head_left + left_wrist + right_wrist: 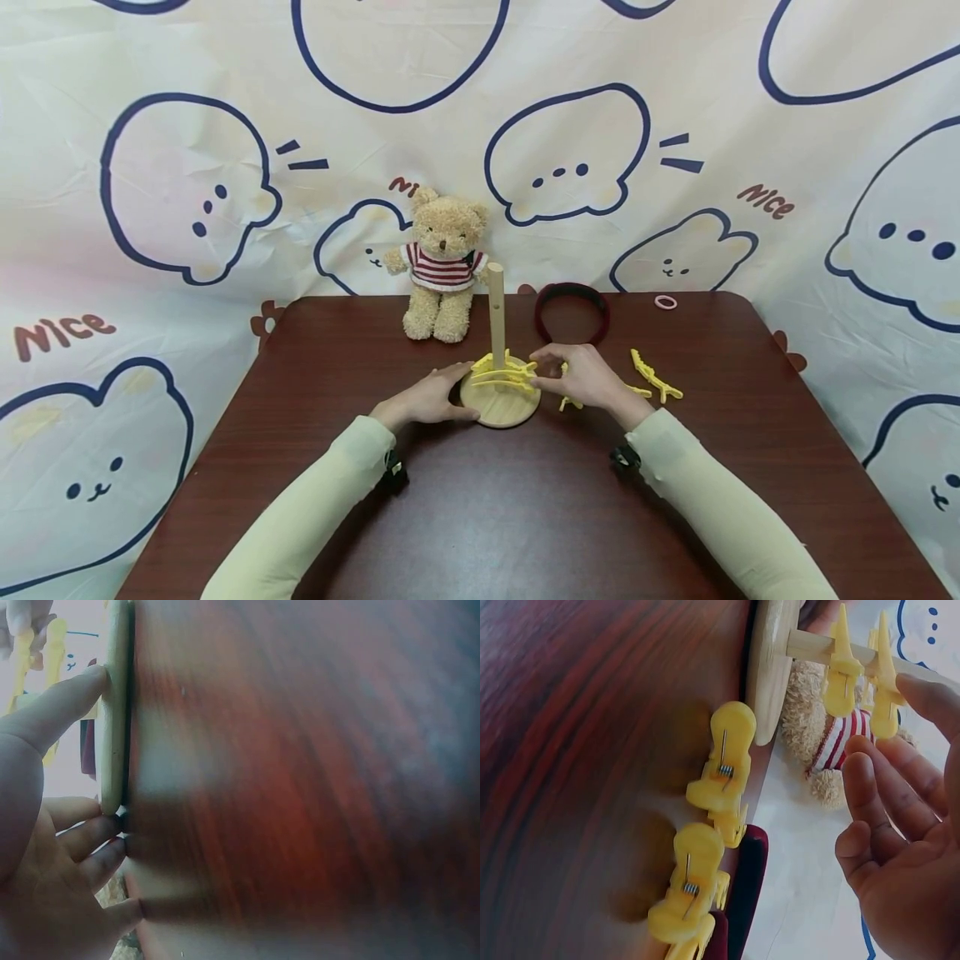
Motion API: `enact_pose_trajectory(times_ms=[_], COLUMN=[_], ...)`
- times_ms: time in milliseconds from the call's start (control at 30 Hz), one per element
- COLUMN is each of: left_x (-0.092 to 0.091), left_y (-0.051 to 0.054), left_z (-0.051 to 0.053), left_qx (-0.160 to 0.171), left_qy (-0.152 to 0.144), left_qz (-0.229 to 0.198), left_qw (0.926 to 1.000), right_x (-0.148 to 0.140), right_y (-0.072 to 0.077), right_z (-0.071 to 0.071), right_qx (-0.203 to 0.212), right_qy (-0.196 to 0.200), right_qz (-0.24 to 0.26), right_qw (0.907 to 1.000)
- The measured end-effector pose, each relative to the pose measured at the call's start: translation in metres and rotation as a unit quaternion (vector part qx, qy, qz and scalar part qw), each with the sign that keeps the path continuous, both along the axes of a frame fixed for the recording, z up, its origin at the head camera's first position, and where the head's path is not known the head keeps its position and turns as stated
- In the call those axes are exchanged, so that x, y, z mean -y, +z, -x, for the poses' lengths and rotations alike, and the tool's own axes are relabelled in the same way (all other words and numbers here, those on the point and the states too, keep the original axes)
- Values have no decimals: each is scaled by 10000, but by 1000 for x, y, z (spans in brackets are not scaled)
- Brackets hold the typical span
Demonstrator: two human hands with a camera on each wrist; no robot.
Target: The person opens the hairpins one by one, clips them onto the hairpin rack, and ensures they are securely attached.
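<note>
A round wooden base (500, 410) carries an upright wooden post (497, 312). At its left edge my left hand (431, 397) grips the rim; in the left wrist view the thumb touches the base's edge (114, 735) and the other fingers spread along it. Two long yellow clip pieces sit low against the post, one above the other (842, 682). My right hand (581, 377) pinches the right end of the outer yellow clip piece (885, 690), thumb on one side and fingertips on the other. How the clips attach to the post is partly hidden.
More yellow clip pieces (655, 377) lie right of the base, some under my right wrist. A teddy bear (442, 271) in a striped shirt sits behind, left of the post. A dark red headband (606, 312) and a pink ring (665, 302) lie near the table's back edge.
</note>
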State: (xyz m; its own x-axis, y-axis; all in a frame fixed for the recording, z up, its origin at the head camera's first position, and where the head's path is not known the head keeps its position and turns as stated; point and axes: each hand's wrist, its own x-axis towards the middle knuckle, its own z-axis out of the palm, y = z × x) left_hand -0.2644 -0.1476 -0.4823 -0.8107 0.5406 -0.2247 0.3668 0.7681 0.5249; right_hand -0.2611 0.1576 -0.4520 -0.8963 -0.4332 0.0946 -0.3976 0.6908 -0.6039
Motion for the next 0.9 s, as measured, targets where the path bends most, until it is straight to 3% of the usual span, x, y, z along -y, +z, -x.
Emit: enact_pose_trajectory(times_ms=[500,900], left_x=[-1,-1], left_y=[3,3], left_z=[-1,-2], left_qx=[-5,5], left_qy=[31,41], left_qz=[22,46], left_qw=[10000,10000], right_x=[-47,-93], right_y=[5,0], right_z=[-8,-17], right_qx=[127,-86], right_qy=[-491,-830], right_qz=[213,224], right_qw=[9985,9963])
